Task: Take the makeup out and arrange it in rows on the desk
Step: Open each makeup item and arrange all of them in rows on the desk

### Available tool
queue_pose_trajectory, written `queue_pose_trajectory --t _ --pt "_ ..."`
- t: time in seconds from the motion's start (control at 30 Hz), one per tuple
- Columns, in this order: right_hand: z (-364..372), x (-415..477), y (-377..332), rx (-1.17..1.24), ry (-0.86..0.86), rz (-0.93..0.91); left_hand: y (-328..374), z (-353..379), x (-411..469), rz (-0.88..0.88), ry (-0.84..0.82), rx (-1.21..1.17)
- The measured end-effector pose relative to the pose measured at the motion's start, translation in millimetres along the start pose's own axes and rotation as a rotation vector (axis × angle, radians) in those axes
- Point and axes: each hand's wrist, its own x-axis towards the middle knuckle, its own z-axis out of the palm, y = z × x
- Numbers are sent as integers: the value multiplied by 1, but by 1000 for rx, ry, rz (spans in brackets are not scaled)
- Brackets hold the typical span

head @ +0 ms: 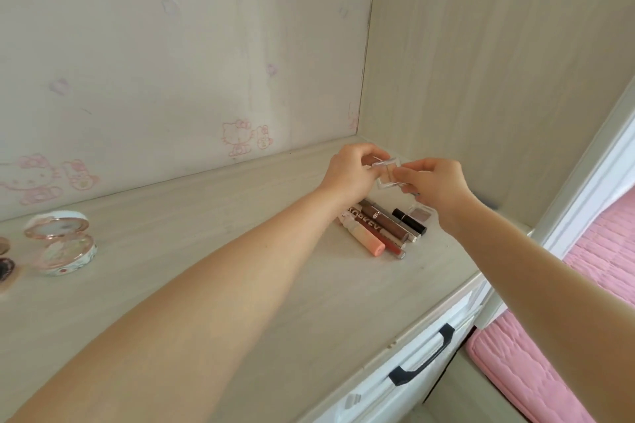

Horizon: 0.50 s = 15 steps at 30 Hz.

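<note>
Both hands (391,175) hold compact (387,172) above pale desk (275,285).

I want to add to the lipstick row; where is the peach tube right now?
The peach tube lies on the desk, right of centre, at the left end of the row beside the dark red tube, below both hands.

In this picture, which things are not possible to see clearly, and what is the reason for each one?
- Head view: the small clear case is half covered by the left hand and right hand; whether it is open is unclear.
- The far ends of the row of tubes are hidden under the left wrist.
- The dark items by the open compact are cut off by the left edge.
</note>
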Motion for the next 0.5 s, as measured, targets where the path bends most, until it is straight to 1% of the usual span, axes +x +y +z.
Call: queue_pose_trajectory --t 0.17,0.27,0.33,0.4,0.5 --pt "11 -36 -21 74 -131 13 12 -39 -42 -53 22 -95" --pt "20 -60 -30 105 -174 34 16 -64 -74 -55 -33 -162" --pt "27 -77 -35 172 -226 81 17 -79 -98 -47 -64 -178" --pt "34 -96 -39 256 -275 135 16 -92 -119 -46 -44 -199" --pt "46 -124 -44 321 -330 192 16 -110 -148 -35 29 -246"
